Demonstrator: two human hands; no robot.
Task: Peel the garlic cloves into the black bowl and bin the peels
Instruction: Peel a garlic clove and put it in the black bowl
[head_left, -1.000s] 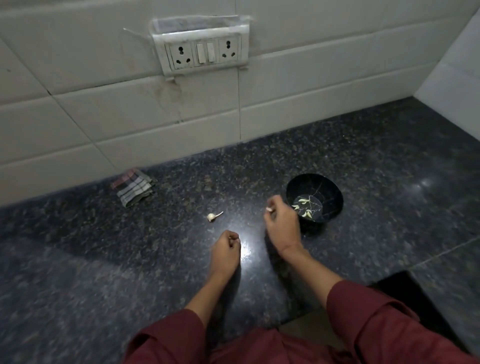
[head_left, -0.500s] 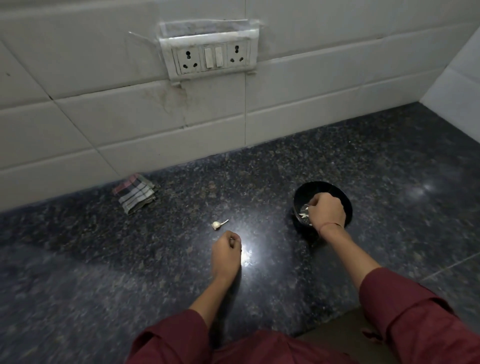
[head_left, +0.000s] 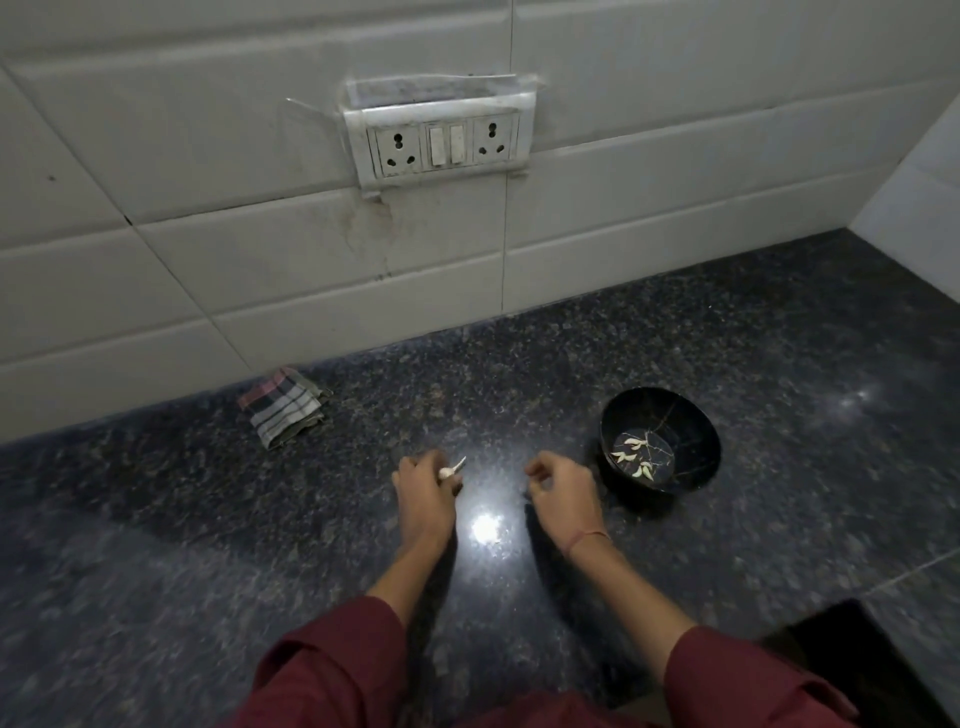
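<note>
A small unpeeled garlic clove (head_left: 451, 469) with a thin tail lies at the fingertips of my left hand (head_left: 426, 496), whose fingers are curled onto it on the dark granite counter. My right hand (head_left: 563, 493) hovers just left of the black bowl (head_left: 698, 441), fingers loosely bent with nothing visible between them. Several pale peeled cloves (head_left: 636, 457) lie on the bowl's bottom.
A folded checked cloth (head_left: 283, 408) lies near the tiled wall at the left. A socket panel (head_left: 441, 143) is fixed on the wall above. A dark opening (head_left: 852, 660) shows at the counter's lower right edge. A light glare (head_left: 487, 527) sits between my wrists.
My right hand left the bowl and moved back left to the counter. My left hand moved forward onto the garlic clove that lay loose before.
</note>
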